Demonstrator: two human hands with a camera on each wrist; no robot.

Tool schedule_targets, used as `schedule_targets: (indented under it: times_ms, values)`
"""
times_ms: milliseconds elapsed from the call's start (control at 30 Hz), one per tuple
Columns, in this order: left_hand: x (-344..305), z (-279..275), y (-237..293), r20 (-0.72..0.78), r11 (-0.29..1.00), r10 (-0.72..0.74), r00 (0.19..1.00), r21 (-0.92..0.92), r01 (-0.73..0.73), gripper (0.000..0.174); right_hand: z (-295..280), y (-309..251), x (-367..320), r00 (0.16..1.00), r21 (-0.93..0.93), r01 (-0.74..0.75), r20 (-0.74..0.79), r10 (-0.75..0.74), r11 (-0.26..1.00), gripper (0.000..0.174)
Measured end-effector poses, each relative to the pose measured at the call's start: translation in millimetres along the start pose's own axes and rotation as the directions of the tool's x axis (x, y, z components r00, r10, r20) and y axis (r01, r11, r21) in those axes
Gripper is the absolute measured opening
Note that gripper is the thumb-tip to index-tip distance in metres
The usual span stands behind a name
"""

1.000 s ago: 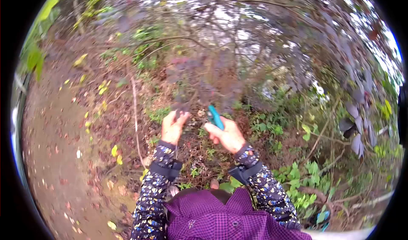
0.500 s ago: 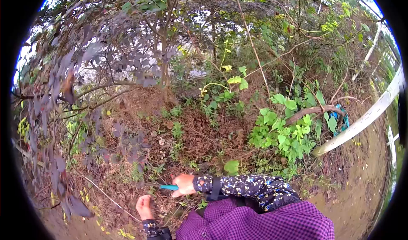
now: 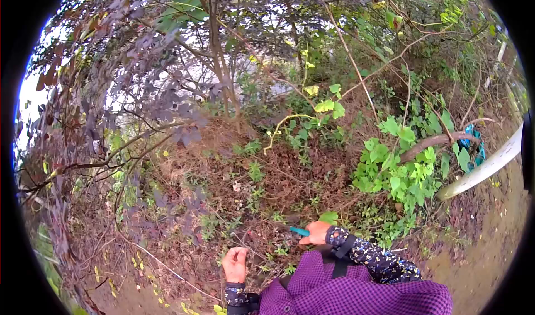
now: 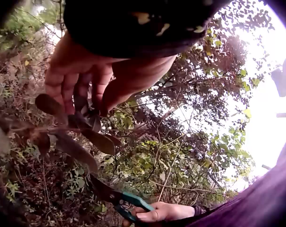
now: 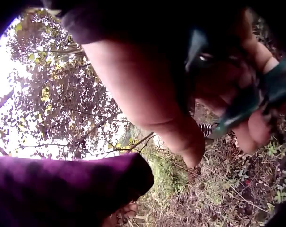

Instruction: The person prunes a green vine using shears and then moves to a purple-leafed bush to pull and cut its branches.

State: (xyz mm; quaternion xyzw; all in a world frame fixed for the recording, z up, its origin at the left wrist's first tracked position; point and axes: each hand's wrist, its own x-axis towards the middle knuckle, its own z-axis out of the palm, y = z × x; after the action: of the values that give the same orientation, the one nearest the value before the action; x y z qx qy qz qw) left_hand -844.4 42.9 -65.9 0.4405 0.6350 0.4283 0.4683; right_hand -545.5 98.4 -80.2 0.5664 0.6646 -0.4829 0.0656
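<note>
My right hand (image 3: 317,232) grips pruning shears (image 4: 136,201) with teal handles and a coiled spring. Their dark blade points left toward the leaves in the left wrist view, and the handles (image 5: 239,116) lie across the curled fingers in the right wrist view. Left of the shears in the head view is my left hand (image 3: 234,263), palm partly up with fingers curled. Seen from the left wrist, its fingers pinch a leafy twig (image 4: 76,144) with dark purple leaves. Part of the twig is hidden behind the fingers.
Purple-leaved branches (image 3: 150,75) hang at the left and overhead. Green vine leaves (image 3: 395,175) grow at the right by a curved brown branch (image 3: 426,143) and a white pole (image 3: 485,170). A thin pale stem (image 3: 161,267) crosses the leaf-littered ground. A blue thing (image 3: 473,142) lies near the pole.
The head view has swung right from the dirt path, then slightly back, so both hands first appear lower left and now shift right. The shears stay in my right hand.
</note>
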Motion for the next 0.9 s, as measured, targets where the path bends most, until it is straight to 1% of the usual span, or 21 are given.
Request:
schedule_targets:
  times_ms: [33, 100, 133, 167, 233, 300, 333, 367, 400, 433, 533, 567, 633, 667, 700, 767, 800, 833, 900]
  values:
    - [7, 10, 6, 0.004, 0.999, 0.032, 0.999, 0.015, -0.032, 0.013, -4, 2, 0, 1.0, 0.025, -0.005, -0.016, 0.006, 1.0, 0.054]
    - [15, 39, 26, -0.013, 0.987, 0.138, 0.99, 0.088, -0.136, 0.024, -11, 11, 7, 0.999, 0.082, -0.046, 0.009, 0.046, 0.996, 0.054]
    - [16, 50, 36, 0.01, 0.959, 0.19, 0.982, 0.214, -0.188, 0.031, -12, 18, 12, 0.999, 0.095, -0.037, 0.028, 0.035, 0.995, 0.053]
    - [15, 63, 45, 0.007, 0.938, 0.233, 0.972, 0.264, -0.227, 0.034, -13, 24, 18, 0.999, 0.107, -0.028, 0.046, 0.023, 0.994, 0.053]
    - [20, 76, 47, 0.079, 0.842, 0.329, 0.941, 0.426, -0.331, 0.036, -20, 27, 20, 0.999, 0.161, -0.021, 0.049, 0.014, 0.987, 0.05]
    - [22, 83, 49, 0.147, 0.805, 0.358, 0.922, 0.452, -0.384, 0.034, -32, 26, 20, 0.997, 0.159, -0.024, 0.082, 0.011, 0.987, 0.046]
    - [25, 83, 50, 0.178, 0.768, 0.388, 0.904, 0.479, -0.425, 0.029, -35, 28, 24, 0.996, 0.136, -0.028, 0.082, 0.017, 0.99, 0.047]
    - [28, 84, 50, 0.178, 0.781, 0.359, 0.916, 0.48, -0.399, 0.025, -38, 30, 27, 0.996, 0.114, -0.034, 0.083, 0.024, 0.993, 0.048]
    - [31, 82, 52, 0.178, 0.788, 0.328, 0.928, 0.489, -0.373, 0.024, -40, 33, 30, 0.992, 0.175, -0.073, 0.11, 0.054, 0.982, 0.049]
    - [35, 80, 54, 0.177, 0.795, 0.297, 0.938, 0.499, -0.345, 0.023, -44, 34, 33, 0.99, 0.157, -0.069, 0.129, 0.049, 0.985, 0.049]
    - [52, 76, 74, 0.129, 0.796, 0.333, 0.934, 0.492, -0.352, 0.02, -50, 37, 40, 0.984, 0.153, -0.085, 0.17, 0.059, 0.985, 0.047]
    - [56, 76, 87, 0.11, 0.791, 0.35, 0.93, 0.498, -0.357, 0.019, -45, 46, 50, 0.982, 0.14, -0.059, 0.184, 0.032, 0.988, 0.048]
    - [59, 83, 125, 0.035, 0.882, 0.267, 0.963, 0.394, -0.258, 0.019, -51, 47, 50, 0.972, 0.142, -0.104, 0.227, 0.07, 0.984, 0.05]
    - [64, 84, 128, 0.024, 0.879, 0.255, 0.967, 0.412, -0.242, 0.018, -56, 48, 49, 0.971, 0.177, -0.105, 0.232, 0.062, 0.979, 0.052]
    - [69, 88, 128, 0.015, 0.878, 0.266, 0.964, 0.408, -0.249, 0.018, -56, 51, 49, 0.978, 0.209, -0.079, 0.203, 0.036, 0.975, 0.052]
    - [77, 94, 124, 0.061, 0.88, 0.292, 0.955, 0.373, -0.293, 0.017, -59, 63, 61, 0.974, 0.106, -0.065, 0.223, 0.04, 0.992, 0.052]
    - [80, 98, 122, 0.099, 0.882, 0.272, 0.957, 0.372, -0.289, 0.016, -59, 70, 63, 0.978, 0.14, -0.072, 0.205, 0.042, 0.987, 0.054]
    - [84, 102, 122, 0.134, 0.888, 0.285, 0.949, 0.335, -0.314, 0.016, -59, 75, 64, 0.979, 0.135, -0.066, 0.202, 0.038, 0.989, 0.054]
    - [86, 111, 137, 0.174, 0.902, 0.226, 0.959, 0.335, -0.273, 0.016, -67, 78, 60, 0.986, 0.175, -0.039, 0.168, 0.009, 0.984, 0.057]
